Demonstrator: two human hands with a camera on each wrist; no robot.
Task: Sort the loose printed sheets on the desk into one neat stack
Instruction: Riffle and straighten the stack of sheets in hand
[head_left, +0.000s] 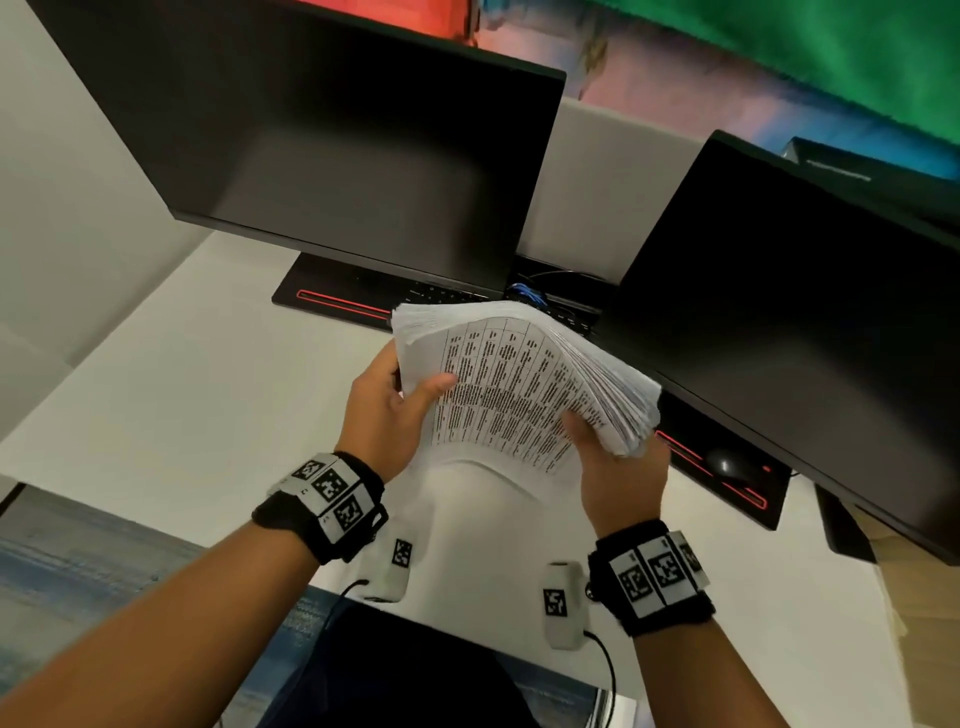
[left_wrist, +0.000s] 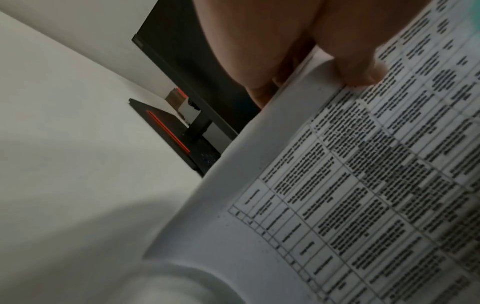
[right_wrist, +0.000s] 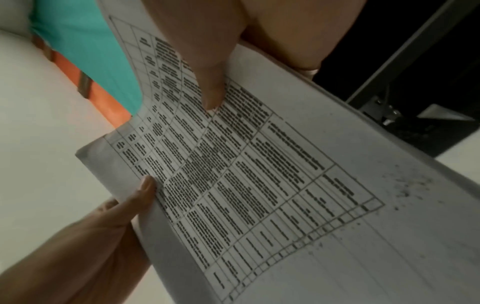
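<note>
A thick stack of printed sheets (head_left: 514, 384) with a black table on top is held above the white desk (head_left: 208, 395), its right edge fanned out. My left hand (head_left: 395, 410) grips its left edge, thumb on the top page. My right hand (head_left: 608, 457) grips the right side, thumb on top and fingers beneath. In the left wrist view the left thumb presses the printed stack (left_wrist: 363, 185). In the right wrist view the right thumb lies on the top sheet of the stack (right_wrist: 259, 185), and the left hand (right_wrist: 109, 230) pinches the far edge.
Two dark monitors (head_left: 337, 130) (head_left: 810, 322) stand at the back of the desk. A black keyboard with a red stripe (head_left: 337, 301) lies under the left one. A black mouse (head_left: 732, 465) sits on a red-trimmed pad at the right. Cables (head_left: 530, 293) lie between the monitors.
</note>
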